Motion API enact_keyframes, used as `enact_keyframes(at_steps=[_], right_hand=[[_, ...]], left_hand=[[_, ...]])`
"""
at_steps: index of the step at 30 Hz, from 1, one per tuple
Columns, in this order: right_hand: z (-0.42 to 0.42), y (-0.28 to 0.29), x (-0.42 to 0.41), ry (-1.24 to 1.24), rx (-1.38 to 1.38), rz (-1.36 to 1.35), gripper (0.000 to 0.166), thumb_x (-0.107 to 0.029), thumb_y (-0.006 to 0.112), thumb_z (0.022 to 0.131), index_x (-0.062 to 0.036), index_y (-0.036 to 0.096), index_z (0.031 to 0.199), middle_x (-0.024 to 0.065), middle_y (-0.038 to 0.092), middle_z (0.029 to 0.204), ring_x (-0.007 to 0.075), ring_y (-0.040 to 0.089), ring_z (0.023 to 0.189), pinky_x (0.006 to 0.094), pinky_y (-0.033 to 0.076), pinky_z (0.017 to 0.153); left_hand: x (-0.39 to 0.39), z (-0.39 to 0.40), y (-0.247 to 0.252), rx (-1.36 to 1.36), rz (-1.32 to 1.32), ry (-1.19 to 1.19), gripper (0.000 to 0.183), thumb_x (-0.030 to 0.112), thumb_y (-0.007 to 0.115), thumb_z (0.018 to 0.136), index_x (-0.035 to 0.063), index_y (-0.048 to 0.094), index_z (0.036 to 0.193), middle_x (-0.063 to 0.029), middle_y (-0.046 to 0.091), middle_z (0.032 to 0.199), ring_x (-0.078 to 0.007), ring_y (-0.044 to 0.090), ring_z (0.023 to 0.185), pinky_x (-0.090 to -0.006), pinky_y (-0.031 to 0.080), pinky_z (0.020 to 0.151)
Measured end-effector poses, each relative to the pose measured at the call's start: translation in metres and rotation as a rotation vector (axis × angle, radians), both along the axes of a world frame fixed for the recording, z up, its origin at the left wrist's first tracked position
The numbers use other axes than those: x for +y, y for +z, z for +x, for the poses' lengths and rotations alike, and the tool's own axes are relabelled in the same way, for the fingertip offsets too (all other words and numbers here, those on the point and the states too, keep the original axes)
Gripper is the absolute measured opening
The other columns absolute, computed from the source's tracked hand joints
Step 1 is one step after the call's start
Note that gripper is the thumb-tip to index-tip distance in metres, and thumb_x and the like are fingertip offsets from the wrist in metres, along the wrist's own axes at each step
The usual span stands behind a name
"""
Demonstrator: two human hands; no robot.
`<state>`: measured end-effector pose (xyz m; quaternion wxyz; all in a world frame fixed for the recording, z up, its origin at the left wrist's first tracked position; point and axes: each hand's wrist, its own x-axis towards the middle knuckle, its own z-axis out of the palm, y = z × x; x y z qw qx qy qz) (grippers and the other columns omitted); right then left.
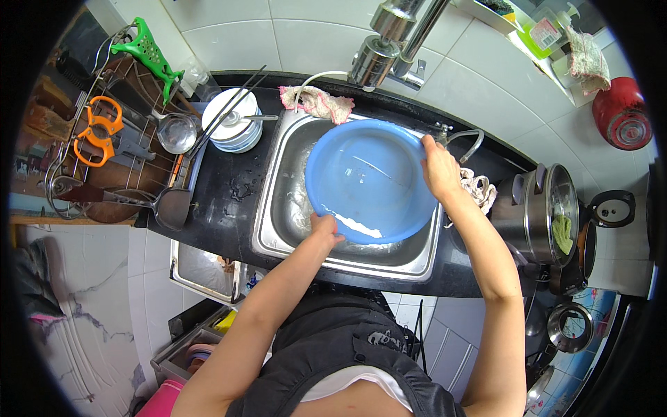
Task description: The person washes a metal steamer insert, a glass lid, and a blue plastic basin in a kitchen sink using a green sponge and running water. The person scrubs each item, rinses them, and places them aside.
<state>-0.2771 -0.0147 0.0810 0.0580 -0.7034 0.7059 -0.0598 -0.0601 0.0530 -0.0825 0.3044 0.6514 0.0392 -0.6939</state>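
Observation:
Both my hands grip the rim of a blue plastic basin (372, 182) over a stainless steel sink (284, 208). My left hand (325, 229) holds the basin's near left edge, thumb on the rim. My right hand (439, 166) has hold of its far right edge. Glare lies on the basin's inner surface, and whether it holds water I cannot tell. Above it hangs a chrome faucet (375, 60). A pinkish-white cloth (318, 103) lies behind the sink's back left corner, and another crumpled cloth (477, 190) is to the right of the sink.
Stacked bowls (234, 140) with chopsticks and a spoon stand left of the sink. Further left, a wire rack (135, 172) holds orange-handled scissors (99, 130), a ladle (177, 133) and a spatula (173, 207). A steel pot (521, 213) with a glass lid stands on the right.

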Motion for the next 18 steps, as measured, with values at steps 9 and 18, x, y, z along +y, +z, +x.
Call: enact_keyframes(at_steps=[9, 18], right_hand=[[0.002, 0.008, 0.000, 0.041, -0.012, -0.052, 0.032, 0.000, 0.058, 0.071, -0.0054, 0.043, 0.099, 0.0188, 0.055, 0.088, 0.0392, 0.055, 0.082, 0.0464, 0.045, 0.068], [0.003, 0.013, 0.001, 0.094, -0.017, -0.072, 0.022, 0.004, 0.043, 0.074, -0.0026, 0.043, 0.095, 0.0223, 0.054, 0.090, 0.0411, 0.056, 0.081, 0.0472, 0.046, 0.067]], left_hand=[[0.001, -0.008, 0.017, -0.030, -0.006, 0.055, 0.060, -0.008, 0.033, 0.065, 0.0137, 0.028, 0.121, -0.0140, 0.037, 0.117, -0.0378, 0.043, 0.106, -0.0676, 0.032, 0.086], [0.002, -0.007, 0.006, -0.031, -0.015, 0.026, 0.059, -0.008, 0.036, 0.064, 0.0145, 0.032, 0.119, -0.0124, 0.043, 0.114, -0.0348, 0.048, 0.102, -0.0634, 0.033, 0.087]])
